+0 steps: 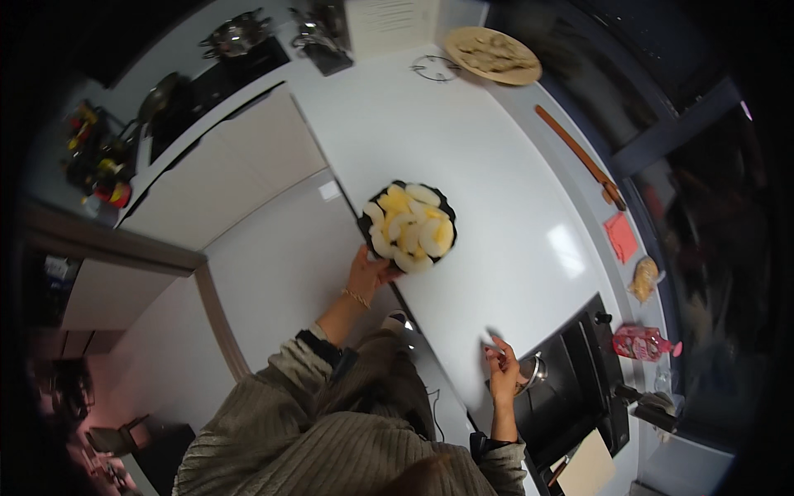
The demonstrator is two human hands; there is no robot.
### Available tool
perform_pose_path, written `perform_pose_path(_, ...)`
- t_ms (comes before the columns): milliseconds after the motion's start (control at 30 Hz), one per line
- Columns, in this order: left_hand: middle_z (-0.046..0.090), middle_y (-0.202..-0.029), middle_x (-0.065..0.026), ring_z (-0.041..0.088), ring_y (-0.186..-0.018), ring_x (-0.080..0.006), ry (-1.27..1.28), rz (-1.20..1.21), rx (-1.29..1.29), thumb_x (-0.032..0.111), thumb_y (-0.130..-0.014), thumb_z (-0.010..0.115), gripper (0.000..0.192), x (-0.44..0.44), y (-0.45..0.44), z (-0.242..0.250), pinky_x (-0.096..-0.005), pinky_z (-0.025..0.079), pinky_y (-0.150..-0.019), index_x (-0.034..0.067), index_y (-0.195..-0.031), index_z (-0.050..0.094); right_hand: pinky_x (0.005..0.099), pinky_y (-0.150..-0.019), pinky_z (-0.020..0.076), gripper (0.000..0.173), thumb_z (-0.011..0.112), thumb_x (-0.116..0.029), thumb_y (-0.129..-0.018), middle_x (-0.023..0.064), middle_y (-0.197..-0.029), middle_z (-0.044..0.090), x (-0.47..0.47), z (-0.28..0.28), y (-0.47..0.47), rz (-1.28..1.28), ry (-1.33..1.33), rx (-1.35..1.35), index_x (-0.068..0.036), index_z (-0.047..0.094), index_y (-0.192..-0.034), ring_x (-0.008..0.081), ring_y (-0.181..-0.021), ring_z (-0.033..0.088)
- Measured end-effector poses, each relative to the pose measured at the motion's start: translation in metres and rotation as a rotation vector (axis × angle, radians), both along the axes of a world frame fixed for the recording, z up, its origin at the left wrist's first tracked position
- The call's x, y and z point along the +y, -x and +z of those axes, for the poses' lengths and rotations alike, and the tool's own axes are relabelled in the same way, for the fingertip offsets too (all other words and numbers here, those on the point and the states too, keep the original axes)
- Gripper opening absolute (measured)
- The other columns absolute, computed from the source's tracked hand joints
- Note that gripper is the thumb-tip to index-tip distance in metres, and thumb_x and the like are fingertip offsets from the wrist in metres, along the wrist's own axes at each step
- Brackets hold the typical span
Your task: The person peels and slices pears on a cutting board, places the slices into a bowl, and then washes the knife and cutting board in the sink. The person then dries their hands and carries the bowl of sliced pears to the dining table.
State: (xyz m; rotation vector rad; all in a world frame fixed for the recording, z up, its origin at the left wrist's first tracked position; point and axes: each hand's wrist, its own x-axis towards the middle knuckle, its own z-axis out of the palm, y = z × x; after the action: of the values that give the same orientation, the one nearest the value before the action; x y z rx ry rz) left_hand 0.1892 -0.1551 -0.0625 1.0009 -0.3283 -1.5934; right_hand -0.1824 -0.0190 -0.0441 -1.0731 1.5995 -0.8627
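Observation:
My left hand (pixel 367 275), with a bracelet at the wrist, grips the near edge of a black wavy-rimmed plate (pixel 454 224). White and yellow slices of food (pixel 406 228) cover most of this plate; their exact kind is unclear. The plate is at the front edge of the white countertop (pixel 502 248), its left side reaching past that edge. Farther right, my right hand (pixel 505 372) hovers by the sink with bent, parted fingers and nothing visible in them. Partly behind it, a shiny metal vessel (pixel 538 371) sits at the rim of the black sink (pixel 611 366).
Along the window ledge are a wooden plate (pixel 490 73) of food, a rolling pin (pixel 574 149), a red cloth (pixel 620 237), a bagged food item (pixel 645 279) and a pink pump bottle (pixel 642 343). A wire trivet (pixel 434 68) lies at the back. A pot (pixel 237 36) stands on the cooktop.

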Motion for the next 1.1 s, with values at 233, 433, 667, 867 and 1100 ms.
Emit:
perform_pose_path(233,0.048,-0.144,-0.0186,0.060,-0.122,-0.0417,-0.099,0.115,0.001,-0.004,-0.098,0.052,0.056,0.153,-0.048,0.051,-0.0605,0.054,-0.101,0.010,-0.148,0.031,0.0309,-0.094,0.0530,0.029,0.058,-0.002,-0.100,0.0097,-0.118,0.069,-0.020,0.006,-0.079,0.289,0.020,-0.201,0.004,0.060,-0.129,0.0169,-0.103,0.067)
perform_pose_path(433,0.053,-0.141,-0.0215,0.063,-0.120,-0.0407,0.032,0.378,0.013,-0.002,-0.097,0.052,0.055,0.281,-0.123,0.083,-0.0564,0.057,-0.099,0.010,-0.148,0.033,0.0318,-0.099,0.0525,0.029,0.054,0.005,-0.099,0.0097,-0.119,0.069,-0.036,-0.007,-0.176,0.627,-0.044,-0.039,0.005,0.061,-0.127,0.0175,-0.105,0.067)
perform_pose_path(667,0.058,-0.134,-0.0207,0.069,-0.110,-0.0362,0.038,0.693,0.006,-0.004,-0.095,0.054,0.059,0.420,-0.287,0.102,-0.0504,0.062,-0.093,0.011,-0.148,0.033,0.0331,-0.080,0.0566,0.027,0.064,-0.004,-0.094,0.0113,-0.102,0.074,-0.026,-0.042,-0.350,1.114,0.176,0.434,-0.003,0.067,-0.121,0.0195,-0.090,0.071)
perform_pose_path(867,0.062,-0.126,-0.0203,0.070,-0.106,-0.0335,0.018,0.961,-0.058,-0.002,-0.093,0.057,0.061,0.542,-0.416,0.109,-0.0492,0.062,-0.092,0.007,-0.148,0.032,0.0349,-0.067,0.0563,0.029,0.067,-0.020,-0.093,0.0114,-0.083,0.074,-0.015,-0.171,-0.458,1.434,0.049,0.738,-0.004,0.068,-0.117,0.0216,-0.075,0.072)
perform_pose_path(1100,0.059,-0.135,-0.0194,0.070,-0.109,-0.0377,0.018,1.330,0.032,-0.005,-0.094,0.054,0.057,0.674,-0.555,0.085,-0.0523,0.061,-0.094,0.010,-0.145,0.035,0.0391,-0.058,0.0533,0.019,0.064,-0.022,-0.092,0.0112,-0.073,0.068,0.010,-0.194,-0.595,1.621,-0.344,1.069,-0.005,0.068,-0.098,0.0241,-0.064,0.067)
